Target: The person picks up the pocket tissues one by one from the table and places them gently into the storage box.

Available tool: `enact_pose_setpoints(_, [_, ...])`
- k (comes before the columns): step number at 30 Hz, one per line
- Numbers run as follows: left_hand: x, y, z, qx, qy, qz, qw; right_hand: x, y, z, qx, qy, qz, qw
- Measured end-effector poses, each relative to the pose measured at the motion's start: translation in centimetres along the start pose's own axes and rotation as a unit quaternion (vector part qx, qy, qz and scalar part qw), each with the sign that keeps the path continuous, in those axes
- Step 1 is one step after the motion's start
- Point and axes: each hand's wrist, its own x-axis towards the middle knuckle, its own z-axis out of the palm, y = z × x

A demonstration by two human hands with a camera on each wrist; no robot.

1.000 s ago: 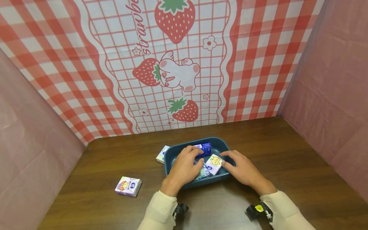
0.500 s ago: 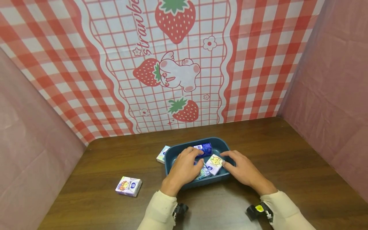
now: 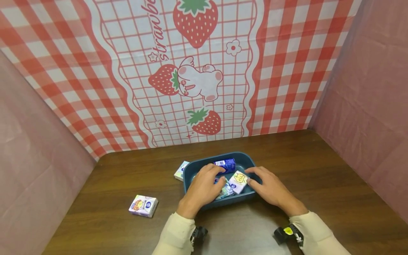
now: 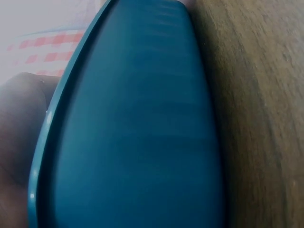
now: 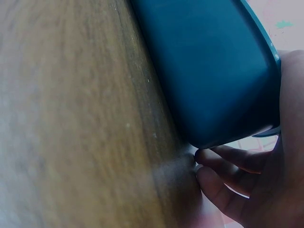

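Observation:
In the head view a dark blue plastic bin (image 3: 223, 203) stands on the table with small packs inside. My left hand (image 3: 202, 187) lies over its front left rim, fingers reaching inside, thumb close to a crinkled patterned packet (image 3: 226, 191). A blue pack (image 3: 228, 165) with a barcode lies past those fingertips. At the right end, my right hand (image 3: 269, 187) straddles the rim; thumb and index tips sit beside a white pocket-tissue pack (image 3: 238, 181) with a yellow cartoon. In the right wrist view, curled fingers (image 5: 228, 166) are outside, at the bin's lower corner.
A white and purple pack (image 3: 143, 206) lies on the wooden table (image 3: 105, 184) to the left. Another light pack (image 3: 180, 171) lies against the bin's left end, partly hidden by it. A strawberry-print checked cloth (image 3: 200, 88) hangs behind, with pink cloth (image 3: 366, 106) at both sides.

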Motion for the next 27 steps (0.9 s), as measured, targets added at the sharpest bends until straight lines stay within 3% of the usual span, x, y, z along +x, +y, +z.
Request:
enact_pose_setpoints(11, [-0.35, -0.12, -0.18, 0.002, 0.010, 0.028, 0.9995, -0.02, 0.03, 0.01, 0.001, -0.003, 0.001, 1.0000])
enact_pose_setpoints(20, [-0.73, -0.72, -0.66, 0.037, 0.034, 0.057, 0.9971, 0.09, -0.15, -0.09, -0.002, -0.001, -0.001, 1.0000])
enact_pose_setpoints(27, [-0.91, -0.90, -0.51, 0.037, 0.044, 0.055, 0.9968, 0.09, 0.04, 0.02, 0.002, 0.004, 0.000, 1.0000])
